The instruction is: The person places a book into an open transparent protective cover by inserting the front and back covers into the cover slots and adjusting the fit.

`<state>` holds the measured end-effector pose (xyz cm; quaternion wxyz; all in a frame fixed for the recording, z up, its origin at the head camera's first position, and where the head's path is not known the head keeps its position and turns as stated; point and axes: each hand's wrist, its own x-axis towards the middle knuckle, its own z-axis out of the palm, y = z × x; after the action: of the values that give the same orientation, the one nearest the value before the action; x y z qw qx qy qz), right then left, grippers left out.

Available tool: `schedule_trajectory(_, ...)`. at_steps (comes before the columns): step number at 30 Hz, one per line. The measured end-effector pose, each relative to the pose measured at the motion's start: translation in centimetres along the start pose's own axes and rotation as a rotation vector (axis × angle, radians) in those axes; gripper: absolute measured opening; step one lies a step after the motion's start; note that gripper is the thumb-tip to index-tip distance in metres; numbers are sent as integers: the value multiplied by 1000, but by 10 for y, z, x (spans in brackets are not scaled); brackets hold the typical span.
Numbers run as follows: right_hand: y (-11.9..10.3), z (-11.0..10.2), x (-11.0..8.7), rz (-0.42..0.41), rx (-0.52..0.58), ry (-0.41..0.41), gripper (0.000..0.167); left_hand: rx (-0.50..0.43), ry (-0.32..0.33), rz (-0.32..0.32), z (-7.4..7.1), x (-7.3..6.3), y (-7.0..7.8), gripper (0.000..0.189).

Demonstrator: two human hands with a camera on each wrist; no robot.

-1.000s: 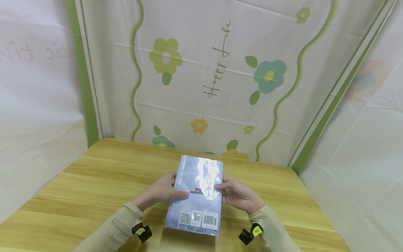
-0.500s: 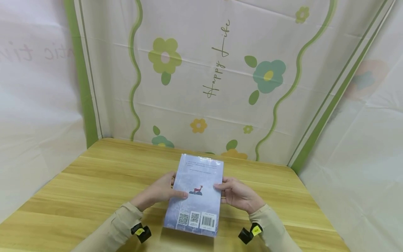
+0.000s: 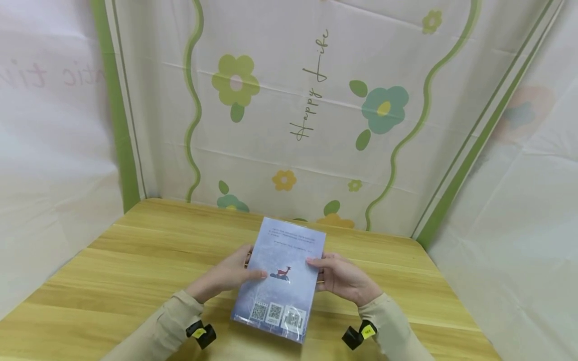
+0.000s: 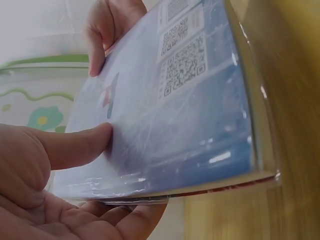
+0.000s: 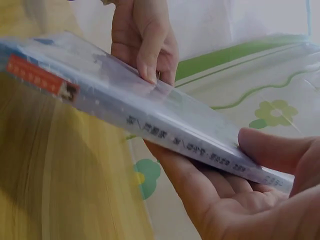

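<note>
A pale blue book [image 3: 289,250] in a clear glossy cover is held above the table, its back cover facing up. Printed there are a small red deer, codes and a barcode, upside down at the top text. My left hand [image 3: 228,275] grips the left edge, thumb on the cover and fingers underneath. On the opposite edge my right hand [image 3: 345,278] pinches the book, thumb on top. In the left wrist view the book's page edges [image 4: 262,110] show, closed together. The right wrist view shows the spine [image 5: 165,132] with dark lettering and a red label.
Below lies a wooden table [image 3: 149,281] with a light striped grain. A white cloth backdrop [image 3: 271,145] with printed flowers rises behind it, and pale cloth hangs at both sides. Each sleeve carries a small black wrist camera [image 3: 201,334].
The book has turned slightly, its far end shifting right and near end left. Its tilt has changed, so the bright glare has gone from the cover. Both hands keep holding it.
</note>
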<state>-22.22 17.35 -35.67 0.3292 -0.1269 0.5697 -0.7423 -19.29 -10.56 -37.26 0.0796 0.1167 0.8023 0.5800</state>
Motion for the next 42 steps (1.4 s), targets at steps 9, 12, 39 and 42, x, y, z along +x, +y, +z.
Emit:
schedule_trajectory(9,0,6,-3,-28,69,47,35,40,106,-7,1,4,1,67)
schedule_trajectory(12,0,7,-3,-41,93,53,33,91,143,16,2,4,3,66)
schedule_trajectory(39,1,14,-3,-47,227,130,40,464,361,312,22,-10,13,80)
schedule_trajectory(42,2,14,-2,-48,234,130,40,503,391,353,24,-11,13,82)
